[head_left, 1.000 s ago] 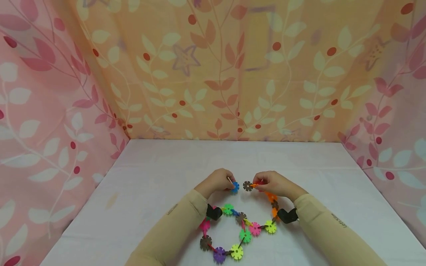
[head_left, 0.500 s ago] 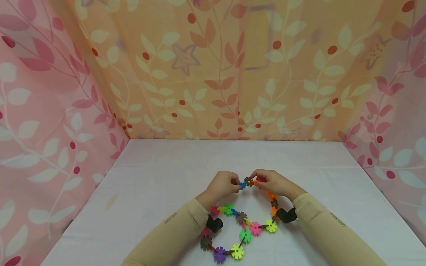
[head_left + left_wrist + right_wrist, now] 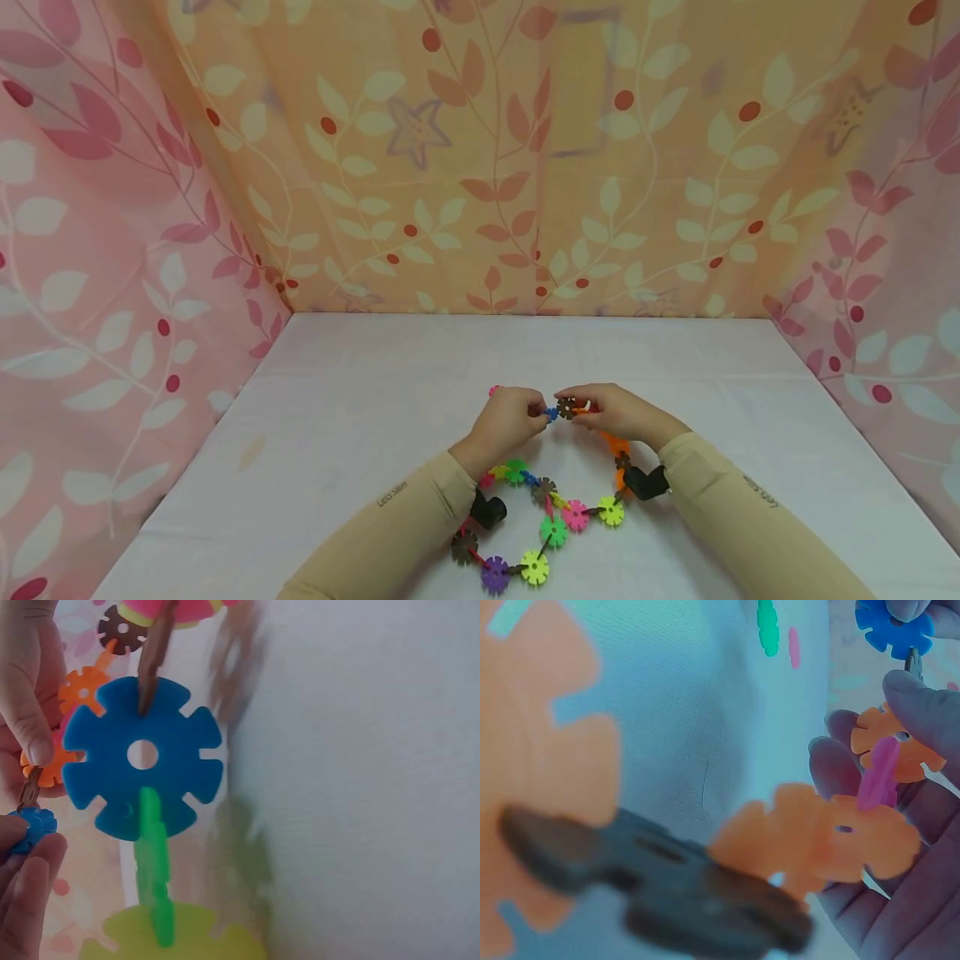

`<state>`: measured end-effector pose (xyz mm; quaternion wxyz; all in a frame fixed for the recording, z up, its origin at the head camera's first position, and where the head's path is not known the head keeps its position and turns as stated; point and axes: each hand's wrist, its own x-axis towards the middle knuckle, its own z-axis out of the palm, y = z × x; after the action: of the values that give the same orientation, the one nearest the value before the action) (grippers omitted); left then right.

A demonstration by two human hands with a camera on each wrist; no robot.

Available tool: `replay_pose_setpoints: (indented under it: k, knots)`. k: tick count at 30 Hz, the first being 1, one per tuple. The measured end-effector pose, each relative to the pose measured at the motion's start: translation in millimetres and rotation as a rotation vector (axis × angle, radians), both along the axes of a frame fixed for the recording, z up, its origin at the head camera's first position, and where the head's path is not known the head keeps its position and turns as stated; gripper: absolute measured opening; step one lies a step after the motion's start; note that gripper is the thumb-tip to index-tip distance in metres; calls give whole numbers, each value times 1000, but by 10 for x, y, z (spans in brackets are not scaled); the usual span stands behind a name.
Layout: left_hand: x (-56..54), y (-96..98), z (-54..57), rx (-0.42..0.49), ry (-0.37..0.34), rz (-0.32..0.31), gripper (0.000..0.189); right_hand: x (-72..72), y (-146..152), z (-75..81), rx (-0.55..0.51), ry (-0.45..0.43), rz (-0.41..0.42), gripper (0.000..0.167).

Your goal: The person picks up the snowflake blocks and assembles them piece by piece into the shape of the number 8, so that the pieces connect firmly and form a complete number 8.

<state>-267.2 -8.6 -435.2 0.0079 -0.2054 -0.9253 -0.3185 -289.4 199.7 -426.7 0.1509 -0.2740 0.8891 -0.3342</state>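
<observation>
My left hand (image 3: 510, 421) pinches a blue snowflake disc (image 3: 552, 414) between thumb and fingertips. My right hand (image 3: 611, 408) grips an orange snowflake disc (image 3: 889, 742) near the end of a linked chain. From that orange disc a brown snowflake disc (image 3: 566, 407) extends toward the blue one; in the right wrist view its edge meets the blue disc's rim. A pink disc (image 3: 880, 776) joins the gripped orange disc to another orange disc (image 3: 874, 836). More orange and brown discs run down from the right hand to a yellow disc (image 3: 611, 511) on the table.
A ring of linked discs, including a purple disc (image 3: 495, 575) and a green disc (image 3: 553, 531), lies on the white table (image 3: 360, 367) by the forearms. A pink piece (image 3: 494, 390) peeks out behind the left hand. Patterned cloth (image 3: 480, 167) encloses the table's back and sides.
My left hand has moved right with the blue disc, closing the gap to the brown disc. The right hand has shifted its fingers slightly; the ring on the table stays put.
</observation>
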Motion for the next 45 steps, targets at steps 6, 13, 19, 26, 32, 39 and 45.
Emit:
replay_pose_setpoints:
  k: [6,13,19,26,32,39,45]
  knots:
    - [-14,17,-34,-3,102,-16,7,-6,-14,4,16,16,-3,41]
    - [4,47,-24,-82,183,-42,5,-13,-29,7,14,8,22,40]
    - [31,68,-20,-160,245,-39,8,-12,-42,-1,26,49,39,37]
    - [27,73,-35,-182,385,-30,12,-12,-87,1,39,43,32,27]
    - [15,96,-29,-196,461,-41,13,-8,-112,3,60,83,29,23]
    - [7,59,14,-219,115,-43,17,15,-97,3,99,52,2,35]
    - [0,-139,107,-364,-217,-164,20,28,-29,7,158,47,-5,40]
